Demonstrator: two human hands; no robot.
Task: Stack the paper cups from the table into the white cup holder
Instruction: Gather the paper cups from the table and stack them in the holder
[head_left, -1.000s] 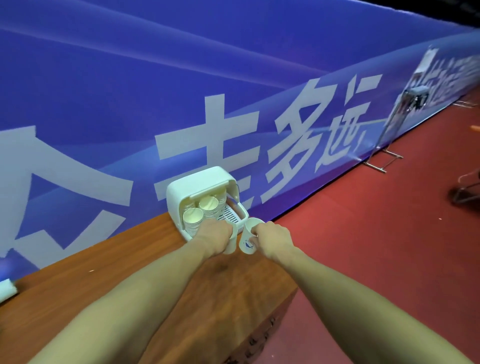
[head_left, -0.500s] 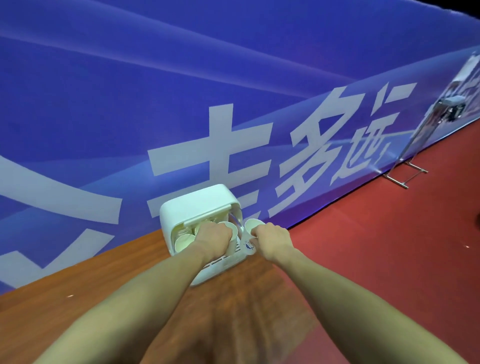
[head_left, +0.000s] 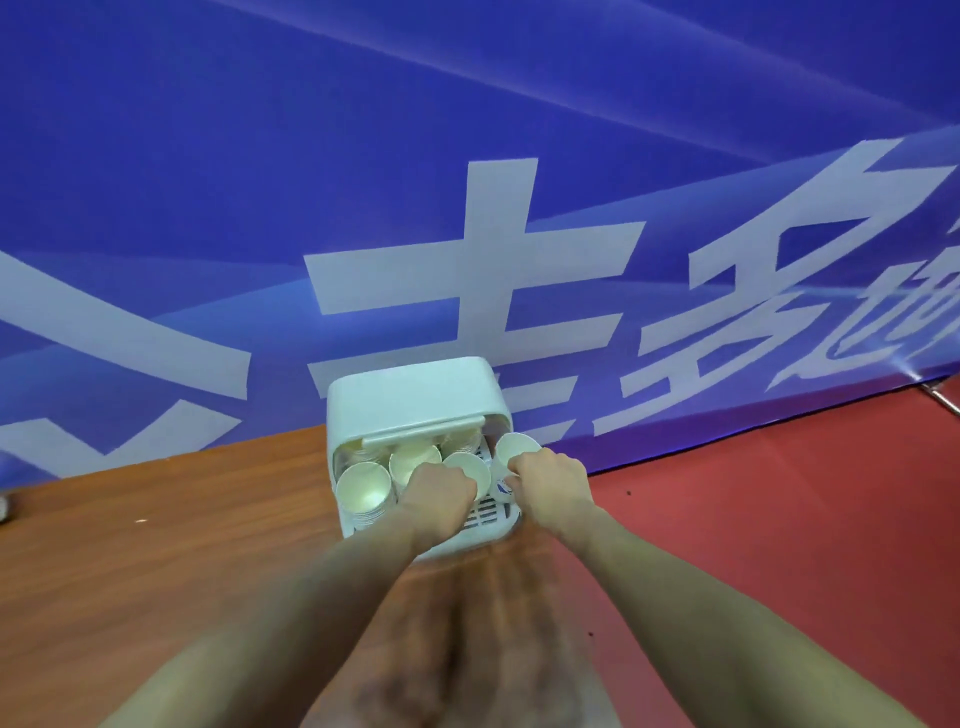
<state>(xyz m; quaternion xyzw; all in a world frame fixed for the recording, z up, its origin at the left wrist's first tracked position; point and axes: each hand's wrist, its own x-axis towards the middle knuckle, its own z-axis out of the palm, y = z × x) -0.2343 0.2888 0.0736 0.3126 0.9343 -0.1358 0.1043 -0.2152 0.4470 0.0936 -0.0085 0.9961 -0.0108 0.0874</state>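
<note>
As both hands reached into the white cup holder (head_left: 415, 395), I watched paper cups being set inside.
The left hand (head_left: 439, 486) curled around a smooth round-rimmed paper cup (head_left: 467, 467) over the slotted tray, while the right hand (head_left: 550, 478) pinched the rim of another paper cup with a blue logo (head_left: 514, 449) at the holder's right edge. The holder, a rounded matte plastic box, stood on the wood-grain desk (head_left: 182, 545); a stack of ribbed cups (head_left: 362, 488) filled its left side before a glossy blue banner (head_left: 467, 156).
</note>
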